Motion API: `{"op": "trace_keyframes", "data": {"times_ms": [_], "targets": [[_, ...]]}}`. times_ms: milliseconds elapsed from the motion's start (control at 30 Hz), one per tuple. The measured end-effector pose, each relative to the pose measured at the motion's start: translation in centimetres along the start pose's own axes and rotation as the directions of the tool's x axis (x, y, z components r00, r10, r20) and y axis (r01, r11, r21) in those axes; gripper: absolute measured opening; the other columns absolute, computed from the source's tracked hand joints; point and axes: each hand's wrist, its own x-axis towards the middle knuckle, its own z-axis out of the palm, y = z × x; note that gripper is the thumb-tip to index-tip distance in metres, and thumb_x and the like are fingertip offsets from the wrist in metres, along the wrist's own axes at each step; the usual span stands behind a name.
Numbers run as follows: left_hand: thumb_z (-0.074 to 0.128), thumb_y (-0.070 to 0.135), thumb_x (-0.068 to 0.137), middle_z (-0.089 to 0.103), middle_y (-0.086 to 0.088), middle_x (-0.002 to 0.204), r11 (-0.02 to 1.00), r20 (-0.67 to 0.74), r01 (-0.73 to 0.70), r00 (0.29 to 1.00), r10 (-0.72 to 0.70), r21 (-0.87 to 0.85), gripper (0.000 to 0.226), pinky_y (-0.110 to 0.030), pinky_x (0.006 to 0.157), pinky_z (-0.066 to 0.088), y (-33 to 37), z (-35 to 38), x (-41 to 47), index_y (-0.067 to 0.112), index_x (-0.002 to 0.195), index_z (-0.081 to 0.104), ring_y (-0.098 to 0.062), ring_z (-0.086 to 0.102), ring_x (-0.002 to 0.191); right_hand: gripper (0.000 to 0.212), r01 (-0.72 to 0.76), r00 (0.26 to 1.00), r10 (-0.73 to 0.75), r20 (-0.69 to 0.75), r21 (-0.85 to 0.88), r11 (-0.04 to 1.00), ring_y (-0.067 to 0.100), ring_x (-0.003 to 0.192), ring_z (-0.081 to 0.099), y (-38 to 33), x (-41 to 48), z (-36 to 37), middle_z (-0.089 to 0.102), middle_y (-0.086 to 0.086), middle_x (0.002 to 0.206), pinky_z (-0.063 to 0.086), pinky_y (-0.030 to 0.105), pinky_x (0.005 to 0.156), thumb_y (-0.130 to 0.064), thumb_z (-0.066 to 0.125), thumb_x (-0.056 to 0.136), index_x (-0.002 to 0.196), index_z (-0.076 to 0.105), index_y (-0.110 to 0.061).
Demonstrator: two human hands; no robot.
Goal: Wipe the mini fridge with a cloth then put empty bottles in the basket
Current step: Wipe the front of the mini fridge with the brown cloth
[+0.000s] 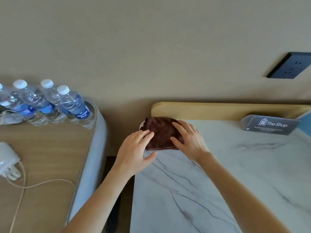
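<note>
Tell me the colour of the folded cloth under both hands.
The folded cloth is dark brown, head view.

Edges crop the leftmost bottle (4,98) and wall socket (291,68); small print on the sign (269,125) seems illegible.

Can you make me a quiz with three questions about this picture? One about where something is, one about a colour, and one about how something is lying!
1. Where do the water bottles stand?
A) on a wall shelf
B) on the wooden table
C) on the floor

2. What colour is the cloth?
A) white
B) green
C) brown

3. How is the cloth lying?
A) folded flat
B) hanging from a hook
C) rolled into a ball

Answers:
1 B: the bottles stand at the back of the wooden table, on the left.
2 C: the cloth is dark brown.
3 A: it lies folded on the marble top, with the left hand and right hand touching it.
</note>
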Motion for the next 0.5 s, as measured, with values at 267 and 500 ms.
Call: {"op": "trace_keyframes", "data": {"times_ms": [267, 500], "targets": [[0.051, 0.052, 0.087, 0.059, -0.001, 0.138, 0.998, 0.050, 0.055, 0.997, -0.055, 0.009, 0.060, -0.038, 0.103, 0.048, -1.6, 2.7, -0.8, 0.017, 0.135, 0.059, -0.020, 0.056, 0.127, 0.067, 0.009, 0.980, 0.005, 0.199, -0.065, 0.998, 0.034, 0.131, 0.038, 2.5, 5.0, 3.9, 0.036, 0.008, 0.153, 0.037, 0.048, 0.108, -0.063, 0.042, 0.093, 0.151, 0.036, -0.029], [0.050, 0.055, 0.089, 0.058, 0.001, 0.139, 0.996, 0.089, 0.087, 0.992, -0.090, 0.034, 0.059, -0.037, 0.104, 0.048, -2.3, 3.1, -1.9, 0.018, 0.134, 0.060, -0.018, 0.054, 0.129, 0.077, -0.088, 0.941, 0.041, 0.335, 0.127, 0.988, 0.032, 0.121, 0.042, 2.8, 6.6, 3.3, 0.040, 0.006, 0.142, 0.041, 0.042, 0.103, -0.051, 0.073, 0.082, 0.149, 0.036, -0.040]]}}
